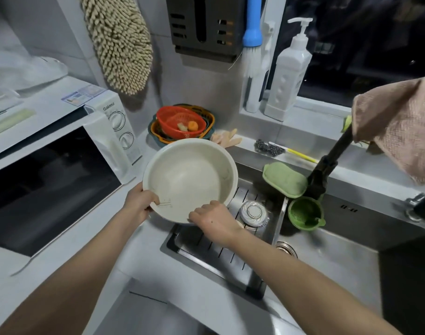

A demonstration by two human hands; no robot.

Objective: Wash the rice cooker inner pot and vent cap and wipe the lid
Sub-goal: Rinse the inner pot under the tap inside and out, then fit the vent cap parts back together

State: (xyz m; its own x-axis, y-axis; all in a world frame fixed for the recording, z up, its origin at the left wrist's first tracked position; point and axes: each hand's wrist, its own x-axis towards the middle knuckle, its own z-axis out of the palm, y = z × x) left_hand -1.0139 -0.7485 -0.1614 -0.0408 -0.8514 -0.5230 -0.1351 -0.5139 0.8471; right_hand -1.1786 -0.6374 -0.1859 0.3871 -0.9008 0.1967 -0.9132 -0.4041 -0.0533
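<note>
The cream-white inner pot (189,177) is held tilted toward me over the left edge of the sink, its inside facing up. My left hand (140,206) grips its left rim with the thumb inside. My right hand (212,220) holds the near rim from the right. A round white vent cap (254,211) lies on the slotted drain rack (221,252) just right of the pot. A green sponge (284,178) rests on the sink's back edge.
A white microwave (61,151) stands on the left. Stacked colanders (182,124) sit behind the pot. The black faucet (327,165), draped with a pink cloth (400,124), reaches over the steel sink (351,250). A green strainer cup (305,213) and a soap bottle (288,73) are nearby.
</note>
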